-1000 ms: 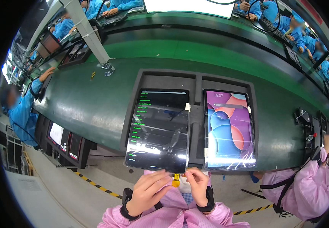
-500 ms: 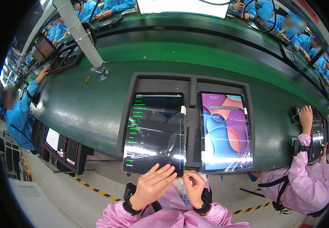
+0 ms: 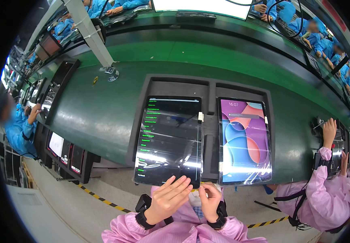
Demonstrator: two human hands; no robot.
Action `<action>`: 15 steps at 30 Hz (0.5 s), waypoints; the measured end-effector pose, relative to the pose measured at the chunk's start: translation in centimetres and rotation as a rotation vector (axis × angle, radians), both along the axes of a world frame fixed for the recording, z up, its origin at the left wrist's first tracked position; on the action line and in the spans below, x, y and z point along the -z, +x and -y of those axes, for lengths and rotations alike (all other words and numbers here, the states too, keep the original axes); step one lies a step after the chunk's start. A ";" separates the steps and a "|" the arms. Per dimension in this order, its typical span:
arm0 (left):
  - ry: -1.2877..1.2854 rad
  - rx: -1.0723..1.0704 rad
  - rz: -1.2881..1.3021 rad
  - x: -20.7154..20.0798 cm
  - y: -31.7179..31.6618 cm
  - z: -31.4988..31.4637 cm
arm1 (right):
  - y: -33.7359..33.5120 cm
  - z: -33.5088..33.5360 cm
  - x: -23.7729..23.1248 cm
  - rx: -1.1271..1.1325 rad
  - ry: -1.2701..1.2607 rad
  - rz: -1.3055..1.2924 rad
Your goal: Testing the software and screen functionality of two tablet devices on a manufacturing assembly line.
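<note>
A tablet (image 3: pixel 169 139) with a dark screen of green text lines lies in the left half of a dark grey foam tray (image 3: pixel 212 87). Its film-covered lower edge is under the outstretched fingers of my left hand (image 3: pixel 170 199), which is open. Curled together just beside that tablet's lower right corner are the fingers of my right hand (image 3: pixel 210 202); whether something small is between them is hidden. In the tray's right half rests a second tablet (image 3: pixel 245 141), its screen lit with a purple, blue and red pattern. Small pale tabs stick to the sides of both tablets.
The tray sits on a green bench (image 3: pixel 102 101) crossed by a grey post (image 3: pixel 88 32) at back left. Another tray (image 3: pixel 70 158) with devices stands at the left. A co-worker in pink (image 3: pixel 320 194) works at the right, one in blue (image 3: pixel 23 129) at the left.
The view has shifted slightly, so the tray and tablets appear a little further right. My hands keep nearly the same pose. The blue-sleeved co-worker's arm at the left has lowered.
</note>
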State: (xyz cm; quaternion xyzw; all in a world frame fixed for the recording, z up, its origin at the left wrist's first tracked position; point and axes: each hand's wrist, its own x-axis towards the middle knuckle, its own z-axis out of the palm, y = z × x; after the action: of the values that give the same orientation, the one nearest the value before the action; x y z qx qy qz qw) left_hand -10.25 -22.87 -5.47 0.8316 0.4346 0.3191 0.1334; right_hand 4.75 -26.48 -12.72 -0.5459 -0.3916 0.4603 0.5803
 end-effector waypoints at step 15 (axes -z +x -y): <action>0.149 -0.150 -0.086 -1.9 -1.9 0.5 | 11.2 2.9 -8.6 -0.020 0.231 0.689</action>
State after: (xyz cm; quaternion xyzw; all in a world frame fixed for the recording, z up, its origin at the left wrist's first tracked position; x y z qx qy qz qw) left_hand -12.13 -23.40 -3.59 0.8172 0.4761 0.3236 0.0281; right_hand 15.99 -29.39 -4.16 -0.5959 -0.6189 0.2079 0.4676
